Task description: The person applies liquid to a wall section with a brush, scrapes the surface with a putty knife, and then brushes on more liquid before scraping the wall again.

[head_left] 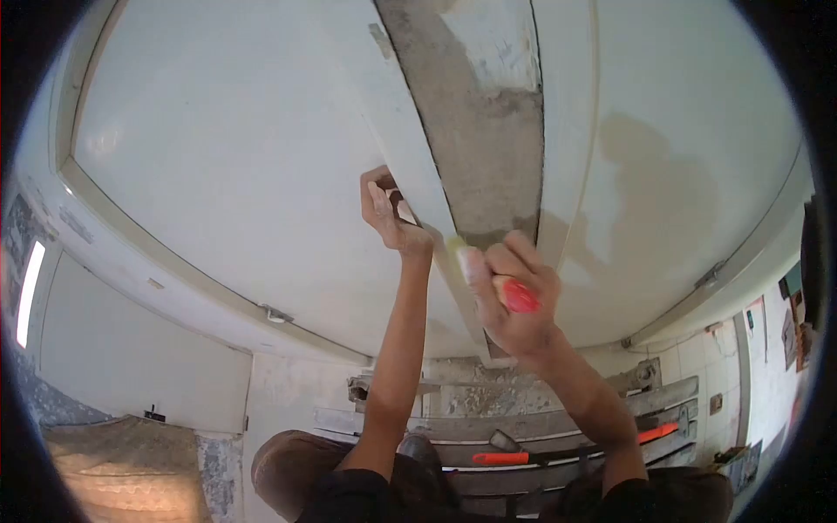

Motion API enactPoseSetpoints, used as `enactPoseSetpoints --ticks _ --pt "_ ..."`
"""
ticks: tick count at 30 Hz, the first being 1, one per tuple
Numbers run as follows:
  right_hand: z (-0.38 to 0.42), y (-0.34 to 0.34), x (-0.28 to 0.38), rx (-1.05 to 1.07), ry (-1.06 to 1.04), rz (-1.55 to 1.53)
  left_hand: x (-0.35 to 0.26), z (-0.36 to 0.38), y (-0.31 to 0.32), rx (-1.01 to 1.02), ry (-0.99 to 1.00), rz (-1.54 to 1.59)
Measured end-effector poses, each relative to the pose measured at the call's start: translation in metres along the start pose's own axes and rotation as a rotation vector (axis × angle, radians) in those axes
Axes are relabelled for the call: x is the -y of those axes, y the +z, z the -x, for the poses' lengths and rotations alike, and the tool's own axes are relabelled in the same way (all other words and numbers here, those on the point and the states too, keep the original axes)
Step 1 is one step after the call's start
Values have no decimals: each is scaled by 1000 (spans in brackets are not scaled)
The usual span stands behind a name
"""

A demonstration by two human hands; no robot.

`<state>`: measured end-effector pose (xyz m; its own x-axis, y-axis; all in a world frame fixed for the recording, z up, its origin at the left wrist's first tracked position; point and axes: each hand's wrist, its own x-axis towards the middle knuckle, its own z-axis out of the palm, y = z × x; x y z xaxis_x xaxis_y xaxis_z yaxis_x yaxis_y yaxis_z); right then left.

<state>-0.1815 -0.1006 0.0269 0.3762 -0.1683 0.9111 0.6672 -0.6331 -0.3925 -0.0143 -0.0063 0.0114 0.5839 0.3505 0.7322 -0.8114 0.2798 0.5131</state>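
Nearest the lens: dark sleeves, two bare forearms reaching up. Left hand (pixel 390 212) up against the white ceiling (pixel 235 148), fingers curled on a small flat piece (pixel 404 211) at the edge of the grey unplastered strip (pixel 475 131). Right hand (pixel 514 301) just beside it, fist closed tight round a red-handled tool (pixel 520 296), tip touching the strip's edge. Below right, an orange-handled tool (pixel 506 457) lying on the scaffold planks (pixel 558 418).

The person's 2 forearms are bare; the left hand (pixel 390 212) and right hand (pixel 514 301) wear no gloves; black clothing below
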Motion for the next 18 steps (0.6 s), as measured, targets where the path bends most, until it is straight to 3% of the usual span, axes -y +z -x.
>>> enactPoseSetpoints --ticks 1,2,5,7,10,13,14,16,18 --pt "-7 -2 4 -4 9 -6 -1 2 -1 -7 6 -8" --pt "-19 0 7 -168 -156 -38 0 3 0 -29 -15 3" --pt "-49 7 14 -256 -150 -76 4 2 -6 -5 27 -30" --pt "-34 7 -1 -180 -188 -40 -7 5 -3 -19 -12 -17" --pt "-9 5 -5 97 11 10 -10 2 1 -14 -11 15" --pt "-9 -1 8 149 73 -30 -6 1 1 -54 -40 53" --pt "-16 -3 11 159 70 -32 -3 0 1 -46 -11 60" --pt "-36 -6 21 -96 -111 -87 -1 4 -5 -38 -6 46" --pt "-36 -1 9 -33 -93 -25 -1 2 -4 -41 -39 19"
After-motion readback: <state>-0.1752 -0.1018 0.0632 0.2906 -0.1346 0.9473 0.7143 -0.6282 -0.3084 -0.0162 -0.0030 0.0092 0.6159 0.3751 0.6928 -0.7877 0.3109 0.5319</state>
